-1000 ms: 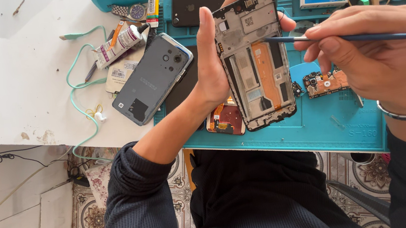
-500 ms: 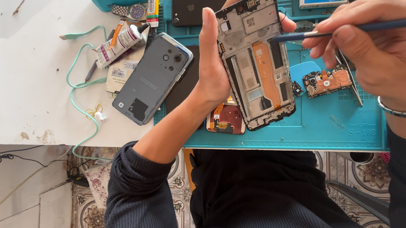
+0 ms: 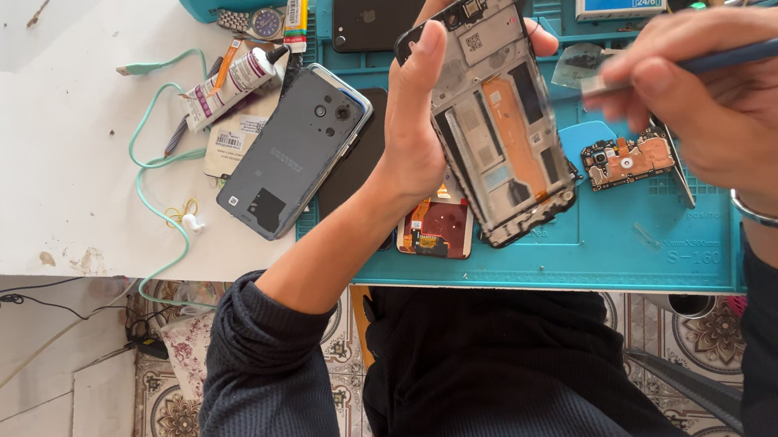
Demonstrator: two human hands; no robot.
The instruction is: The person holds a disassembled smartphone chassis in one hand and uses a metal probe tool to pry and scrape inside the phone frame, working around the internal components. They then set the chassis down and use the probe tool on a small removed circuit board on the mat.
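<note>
Over the teal mat [image 3: 661, 238], left hand [image 3: 419, 138] grips phone frame [image 3: 494, 121].

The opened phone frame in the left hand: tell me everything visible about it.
The opened phone frame is a black rectangular chassis with its back cover off, showing an orange-brown flex strip down the middle, grey metal shields and a camera cut-out near the top. It looks like plastic and metal. The left hand holds it upright, tilted slightly, above the teal work mat, thumb on its left edge, fingertips on the right. Its lower end looks blurred. The right hand holds a thin blue tool beside it.
</note>
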